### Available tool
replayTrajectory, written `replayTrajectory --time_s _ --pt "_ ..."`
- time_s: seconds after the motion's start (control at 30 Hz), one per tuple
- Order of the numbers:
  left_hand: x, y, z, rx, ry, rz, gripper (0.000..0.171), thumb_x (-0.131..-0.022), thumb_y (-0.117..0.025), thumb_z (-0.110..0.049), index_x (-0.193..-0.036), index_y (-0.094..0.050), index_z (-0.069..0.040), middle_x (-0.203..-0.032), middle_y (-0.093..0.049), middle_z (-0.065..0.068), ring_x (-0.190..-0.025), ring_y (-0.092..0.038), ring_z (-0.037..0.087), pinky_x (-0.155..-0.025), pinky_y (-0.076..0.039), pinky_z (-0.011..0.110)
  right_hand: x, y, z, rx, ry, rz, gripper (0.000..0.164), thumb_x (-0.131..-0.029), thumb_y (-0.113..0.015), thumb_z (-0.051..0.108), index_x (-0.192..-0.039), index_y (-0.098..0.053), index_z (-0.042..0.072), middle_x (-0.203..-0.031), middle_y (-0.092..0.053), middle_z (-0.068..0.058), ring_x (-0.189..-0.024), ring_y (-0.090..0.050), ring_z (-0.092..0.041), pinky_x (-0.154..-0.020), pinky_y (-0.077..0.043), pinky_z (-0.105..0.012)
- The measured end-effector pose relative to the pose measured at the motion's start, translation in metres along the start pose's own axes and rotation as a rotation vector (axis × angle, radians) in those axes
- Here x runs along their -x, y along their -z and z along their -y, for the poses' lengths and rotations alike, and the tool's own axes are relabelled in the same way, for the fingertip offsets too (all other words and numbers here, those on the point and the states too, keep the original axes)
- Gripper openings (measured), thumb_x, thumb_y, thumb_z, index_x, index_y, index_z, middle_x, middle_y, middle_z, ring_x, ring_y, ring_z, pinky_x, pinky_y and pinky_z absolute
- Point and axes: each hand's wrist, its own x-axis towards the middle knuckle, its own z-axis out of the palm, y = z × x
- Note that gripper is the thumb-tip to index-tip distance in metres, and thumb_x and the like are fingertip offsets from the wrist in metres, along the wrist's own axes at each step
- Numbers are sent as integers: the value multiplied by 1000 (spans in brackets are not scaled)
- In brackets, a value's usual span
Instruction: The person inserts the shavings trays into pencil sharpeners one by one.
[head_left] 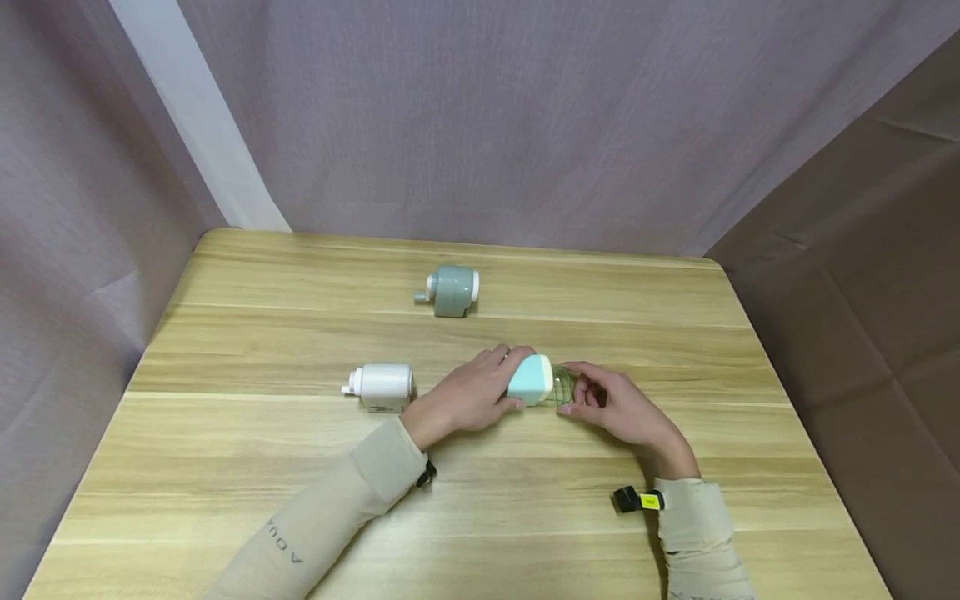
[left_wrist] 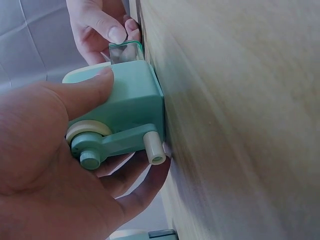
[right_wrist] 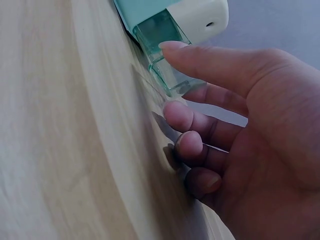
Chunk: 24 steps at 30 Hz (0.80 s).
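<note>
A mint-green crank pencil sharpener (head_left: 529,380) with a cream front lies on the table, its crank (left_wrist: 127,139) on the side facing the left wrist camera. My left hand (head_left: 474,390) grips its body, thumb on one side and fingers curled around the other. From the cream-faced end sticks out a clear green shavings drawer (right_wrist: 167,67), partly inside the body. My right hand (head_left: 624,405) pinches this drawer between thumb and forefinger, the other fingers curled near the tabletop.
A white crank sharpener (head_left: 386,386) lies left of my left hand. Farther back lies a grey-green crank sharpener (head_left: 453,292). The wooden table (head_left: 465,533) is bordered by grey curtains (head_left: 480,125) at the back and sides.
</note>
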Motion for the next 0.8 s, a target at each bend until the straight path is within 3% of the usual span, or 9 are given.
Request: replayTrajectory --time_s 0.17,0.43,0.8 --pt "0 0 0 0 2 -3 76 -98 -69 -34 -158 -25 -20 -138 -51 12 -119 -53 24 -97 -55 46 -1 1 -1 5 1 -4 55 -90 -79 11 -138 -56 0 -82 -62 -11 -68 -52 -26 -58 -45 -28" --pt "0 -3 1 -11 1 -10 76 -97 -69 -36 -158 -25 -21 -137 -52 11 -117 -53 24 -95 -56 45 -4 -5 -35 15 -3 -7 57 -89 -81 23 -140 -57 14 -83 -63 -5 -69 -53 -21 -58 -47 -27" --pt "0 -2 -1 -9 3 -17 76 -97 -70 -36 -157 -26 -21 -136 -52 10 -117 -52 22 -96 -56 44 -6 -9 -33 18 -19 -18 57 -88 -82 24 -140 -57 19 -84 -63 -3 -69 -53 -19 -57 -46 -24"
